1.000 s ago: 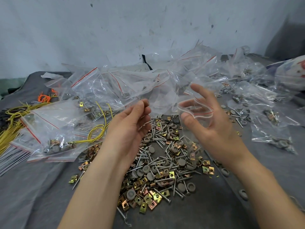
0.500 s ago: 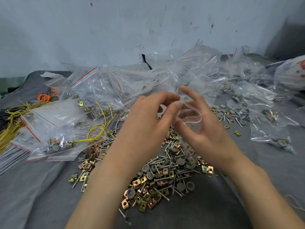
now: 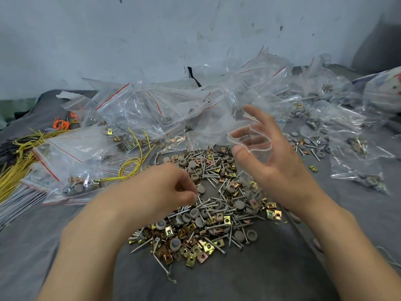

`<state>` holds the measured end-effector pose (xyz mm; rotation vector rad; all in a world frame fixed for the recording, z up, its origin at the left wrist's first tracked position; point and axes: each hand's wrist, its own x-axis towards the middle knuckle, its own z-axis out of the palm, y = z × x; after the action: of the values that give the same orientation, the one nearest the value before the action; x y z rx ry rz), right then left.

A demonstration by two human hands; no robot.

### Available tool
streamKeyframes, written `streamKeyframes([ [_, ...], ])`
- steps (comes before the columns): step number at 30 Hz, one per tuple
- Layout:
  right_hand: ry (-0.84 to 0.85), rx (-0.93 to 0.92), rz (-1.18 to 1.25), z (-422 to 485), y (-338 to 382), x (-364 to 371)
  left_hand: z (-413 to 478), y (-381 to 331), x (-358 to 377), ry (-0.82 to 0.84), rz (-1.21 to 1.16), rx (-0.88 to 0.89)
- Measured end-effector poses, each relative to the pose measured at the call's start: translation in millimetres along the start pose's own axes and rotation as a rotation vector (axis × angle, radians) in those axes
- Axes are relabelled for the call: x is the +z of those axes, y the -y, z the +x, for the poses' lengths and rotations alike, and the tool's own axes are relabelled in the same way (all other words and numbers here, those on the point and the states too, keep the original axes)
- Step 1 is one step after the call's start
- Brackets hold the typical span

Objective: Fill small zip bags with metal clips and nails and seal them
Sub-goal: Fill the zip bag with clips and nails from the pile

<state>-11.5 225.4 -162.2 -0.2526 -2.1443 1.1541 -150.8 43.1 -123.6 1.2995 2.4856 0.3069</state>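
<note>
Along the left edge of the grey cloth (image 3: 43, 246), yellow wire (image 3: 19, 177) and filled bags (image 3: 71, 170) are lying in a heap. The loose pile of clips and nails (image 3: 208, 216) is sitting in the cloth's middle, with grey caps (image 3: 239, 204) mixed through it.

The likeliest slip is starting at the left hand (image 3: 160, 190). It is digging into tangled pieces, so a crossed nail may be dragging others along, or a cap may be coming up instead of a clip. Further right, the small zip bag (image 3: 259, 148) is hanging above the pile's far right side. Its thin film could be folding shut just as pieces arrive, spilling them back. Nail points could also be poking through the plastic.

The left hand's fingers are curling down onto the pile's left side, thumb and forefinger tips drawn close together. Whether they are already pinching a piece cannot be told. The right hand (image 3: 280, 168) is gripping the bag at its mouth, the thumb on the near lip and fingertips inside the far lip. The other fingers are spreading loosely upward. More filled bags (image 3: 360, 177) are lying toward the right edge.
</note>
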Motion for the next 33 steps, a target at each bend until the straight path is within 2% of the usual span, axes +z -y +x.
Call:
streamKeyframes([
  [6, -0.028, -0.006, 0.013, -0.3, 6.1, 0.7, -16.7, -10.2, 15.5, 0.14, 0.141, -0.035],
  [11, -0.043, -0.01, 0.009, -4.7, 12.9, -1.2, -35.0, -20.1, 45.2, 0.006, 0.367, -0.028],
  [17, -0.024, -0.002, -0.019, -9.3, 18.2, -6.0, -36.0, -11.7, 53.7, -0.112, 0.325, 0.061],
  [20, -0.025, -0.003, -0.042, -10.8, 20.2, -8.2, -34.4, -2.7, 51.2, -0.131, 0.17, 0.087],
  [27, -0.014, -0.001, -0.058, -10.9, 20.4, -7.0, -16.2, 2.7, 39.4, -0.317, -0.48, 0.11],
  [30, -0.025, -0.002, -0.039, -11.1, 19.5, -6.6, -5.8, -2.8, 37.3, -0.324, -0.772, 0.138],
  [33, -0.032, -0.004, -0.023, -11.4, 16.9, -7.0, 1.6, -8.1, 38.9, -0.316, -0.927, 0.142],
])
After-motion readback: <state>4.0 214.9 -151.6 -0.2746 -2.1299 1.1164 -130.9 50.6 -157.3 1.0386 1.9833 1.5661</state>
